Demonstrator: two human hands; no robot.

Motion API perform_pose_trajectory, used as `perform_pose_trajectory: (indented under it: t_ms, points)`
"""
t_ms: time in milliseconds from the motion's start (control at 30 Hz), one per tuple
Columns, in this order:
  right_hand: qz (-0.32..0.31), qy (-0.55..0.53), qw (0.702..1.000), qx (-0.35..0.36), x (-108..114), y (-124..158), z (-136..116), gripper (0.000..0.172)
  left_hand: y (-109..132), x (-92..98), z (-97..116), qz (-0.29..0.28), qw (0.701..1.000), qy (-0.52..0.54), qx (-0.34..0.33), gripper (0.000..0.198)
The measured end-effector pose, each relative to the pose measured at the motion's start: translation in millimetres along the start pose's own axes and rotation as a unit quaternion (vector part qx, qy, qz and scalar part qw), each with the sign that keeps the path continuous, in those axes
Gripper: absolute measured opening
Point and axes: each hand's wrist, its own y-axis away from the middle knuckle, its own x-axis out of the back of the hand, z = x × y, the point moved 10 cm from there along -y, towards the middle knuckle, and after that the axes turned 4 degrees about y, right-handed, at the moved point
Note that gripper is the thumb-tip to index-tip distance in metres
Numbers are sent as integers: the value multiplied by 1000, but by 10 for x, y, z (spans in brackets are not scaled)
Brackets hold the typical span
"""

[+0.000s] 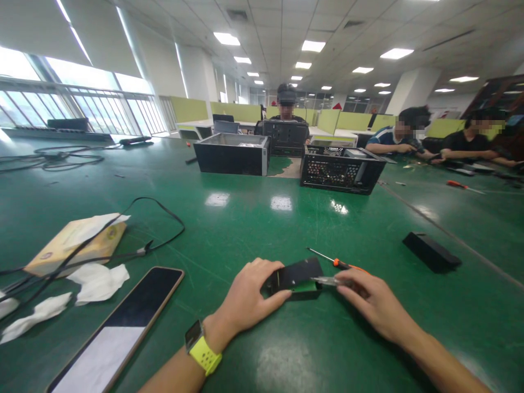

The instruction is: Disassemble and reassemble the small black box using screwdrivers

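Observation:
My left hand rests on the green table and grips the left end of a small black device with a green board showing at its lower edge. My right hand is closed on a thin metal tool whose tip touches the device's right side. An orange-handled screwdriver lies on the table just behind the device. A watch with a yellow-green strap sits on my left wrist.
A smartphone lies at the near left, with crumpled white tissues, a tan box and black cables. A black cover lies at the right. Two open computer cases stand farther back. Other people sit behind them.

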Motion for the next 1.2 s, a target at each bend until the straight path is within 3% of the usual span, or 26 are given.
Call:
perform_pose_trajectory:
  t_ms: [67,200,567,700,800,933,1067,1133,1200]
  points:
    - [-58,15,998,11,-175,-20,-44,17,0,3,-10,3,1000,2,2,33]
    - [-98,22,995,20,-273,-32,-87,19,2,2,-10,0,1000,1,-1,32]
    - [-192,52,980,-3,-104,57,105,12,6,33,5,11,1000,5,-3,31]
    - [-208,65,976,3,-80,107,136,14,13,32,-23,15,1000,4,-2,41]
    - [-186,87,979,17,-81,111,108,19,14,34,-43,18,1000,1,2,37]
    - [-58,118,991,14,-8,1,-12,36,8,37,-25,19,1000,-3,2,39]
    - [-10,94,995,46,-216,-166,-338,58,10,38,-2,20,1000,-6,-4,43]
    - [-22,80,995,57,-335,-242,-463,55,14,73,9,32,999,-6,-14,44]
    - [-12,73,996,46,-297,-288,-454,42,21,141,21,58,998,-8,-24,41]
